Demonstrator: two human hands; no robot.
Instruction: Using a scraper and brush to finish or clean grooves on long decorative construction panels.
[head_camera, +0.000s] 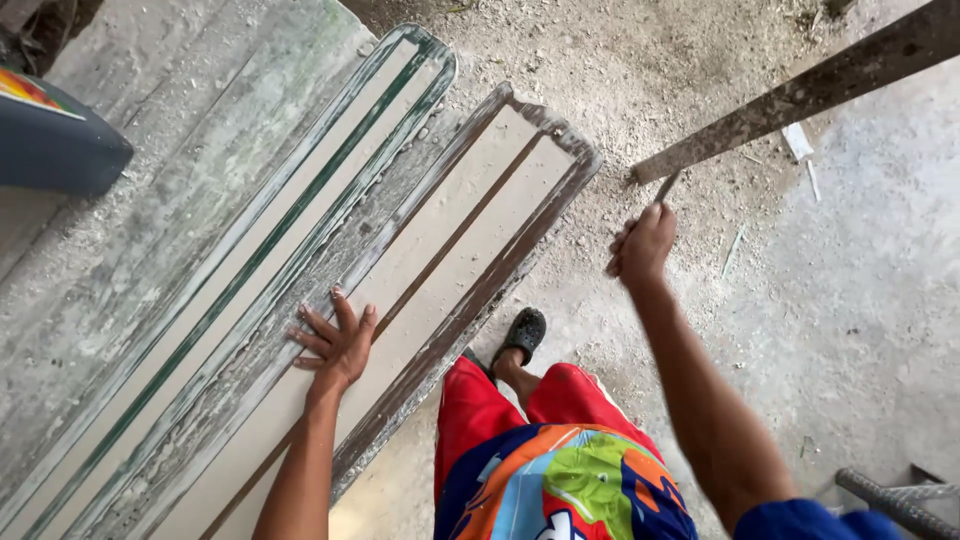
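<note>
Resting flat on a long pale board (440, 250), the left hand (338, 345) has its fingers (312, 322) spread apart and pressed on the surface, near the board's lower half. The board runs diagonally from bottom left to upper middle, with a thin brown line down its length and worn, flaking grey edges. Just beside it lies a second board (250, 260) of the same kind, with a green line, on a rough plaster-crusted table (150, 200).

The right hand (643, 243) is raised over the floor, well apart from the boards, its fingers clamped around the handle of a thin tool (662, 190); its tip cannot be made out. A dirty straight bar (800, 95) slants across the upper right, just above that hand.

At the left edge sits a dark blue rounded object (55, 150) with a coloured patch on top. The floor (850, 280) is grey concrete, strewn with grit and white dust. A dark sandal (524, 333) and red shorts (470, 410) show below.
</note>
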